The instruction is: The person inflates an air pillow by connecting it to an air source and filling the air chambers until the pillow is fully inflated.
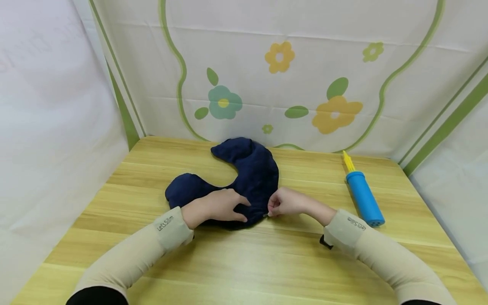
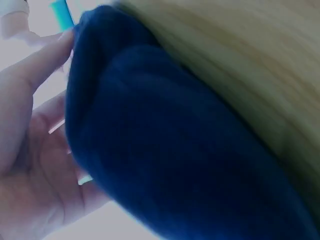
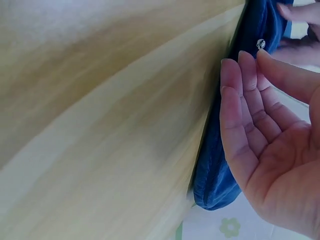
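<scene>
A navy blue U-shaped neck pillow (image 1: 259, 169) lies on the table, its cloth soft and creased. My left hand (image 1: 223, 205) holds the near part of it from above, thumb and forefinger spread around a fold of cloth. In the left wrist view the fingers pass partly behind the dark fabric (image 2: 150, 130). At the pillow's lower right edge sits a small metal zipper slider (image 3: 260, 44). My right hand (image 1: 284, 202) pinches at the zipper pull there, thumb and forefinger tips together; the tab itself is mostly hidden by the fingertips.
To the right, a blue hand pump (image 1: 364, 199) with a yellow nozzle (image 1: 347, 162) lies on the wooden table (image 1: 251, 262). A white cloth with printed flowers (image 1: 244, 42) hangs behind the table's back edge, and white cloth walls stand on both sides.
</scene>
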### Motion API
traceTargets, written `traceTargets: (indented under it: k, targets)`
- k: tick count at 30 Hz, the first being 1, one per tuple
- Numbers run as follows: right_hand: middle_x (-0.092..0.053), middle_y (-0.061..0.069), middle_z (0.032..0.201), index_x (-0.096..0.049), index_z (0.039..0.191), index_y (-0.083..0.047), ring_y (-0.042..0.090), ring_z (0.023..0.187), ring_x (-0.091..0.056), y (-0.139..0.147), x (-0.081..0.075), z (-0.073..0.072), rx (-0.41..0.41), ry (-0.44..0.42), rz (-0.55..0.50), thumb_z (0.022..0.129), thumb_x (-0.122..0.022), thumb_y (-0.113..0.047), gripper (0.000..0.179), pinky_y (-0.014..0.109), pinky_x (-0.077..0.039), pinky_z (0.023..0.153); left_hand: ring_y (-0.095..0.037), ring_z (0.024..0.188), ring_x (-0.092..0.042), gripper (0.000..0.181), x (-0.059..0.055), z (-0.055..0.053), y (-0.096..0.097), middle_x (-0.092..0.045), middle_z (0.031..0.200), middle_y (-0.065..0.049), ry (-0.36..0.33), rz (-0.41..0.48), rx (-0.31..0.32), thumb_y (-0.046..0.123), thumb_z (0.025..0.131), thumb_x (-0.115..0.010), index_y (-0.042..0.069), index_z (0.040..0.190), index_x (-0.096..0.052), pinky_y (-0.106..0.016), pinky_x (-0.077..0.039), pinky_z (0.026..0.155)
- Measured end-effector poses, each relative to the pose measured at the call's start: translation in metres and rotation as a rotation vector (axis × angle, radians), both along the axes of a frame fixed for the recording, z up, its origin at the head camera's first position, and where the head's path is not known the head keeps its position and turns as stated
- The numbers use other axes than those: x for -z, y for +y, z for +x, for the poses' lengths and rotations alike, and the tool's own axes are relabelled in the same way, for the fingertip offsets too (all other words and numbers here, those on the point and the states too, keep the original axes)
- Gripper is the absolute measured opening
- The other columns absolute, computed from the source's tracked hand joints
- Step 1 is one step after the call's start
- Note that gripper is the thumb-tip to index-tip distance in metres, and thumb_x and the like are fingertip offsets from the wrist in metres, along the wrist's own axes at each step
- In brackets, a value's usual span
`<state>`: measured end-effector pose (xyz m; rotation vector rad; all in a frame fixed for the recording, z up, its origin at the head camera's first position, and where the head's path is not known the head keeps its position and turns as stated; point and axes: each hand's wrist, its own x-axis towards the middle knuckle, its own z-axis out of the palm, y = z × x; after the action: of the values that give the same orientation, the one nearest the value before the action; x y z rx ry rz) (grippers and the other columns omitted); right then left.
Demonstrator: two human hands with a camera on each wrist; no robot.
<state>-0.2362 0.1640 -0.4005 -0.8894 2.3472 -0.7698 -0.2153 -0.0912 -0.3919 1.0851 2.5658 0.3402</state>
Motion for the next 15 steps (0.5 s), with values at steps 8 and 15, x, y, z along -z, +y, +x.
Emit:
traceTargets:
  k: [8, 15]
  targets:
    - [-0.066, -0.006, 0.069, -0.070, 0.075, -0.010, 0.003, 0.058, -0.051, 0.000, 0.004, 0.006, 0.006, 0.031, -0.012, 0.092, -0.074, -0.005, 0.018, 0.021, -0.043, 0.057, -0.021, 0.110, -0.067, 0.034, 0.000, 0.007, 0.021, -0.071, 0.121, 0.000, 0.111, 0.006, 0.000, 0.033, 0.093, -0.078, 0.016, 0.123, -0.075, -0.038, -0.056, 0.089]
    - [-0.064, -0.003, 0.068, -0.067, 0.076, -0.010, 0.005, 0.056, -0.049, 0.001, 0.002, 0.009, 0.029, 0.065, -0.017, 0.094, -0.072, -0.005, 0.019, 0.022, -0.041, 0.055, -0.019, 0.095, -0.069, 0.034, 0.007, 0.008, 0.028, -0.072, 0.106, 0.002, 0.143, 0.014, -0.043, 0.042, 0.090, -0.080, 0.017, 0.113, -0.078, -0.035, -0.057, 0.077]
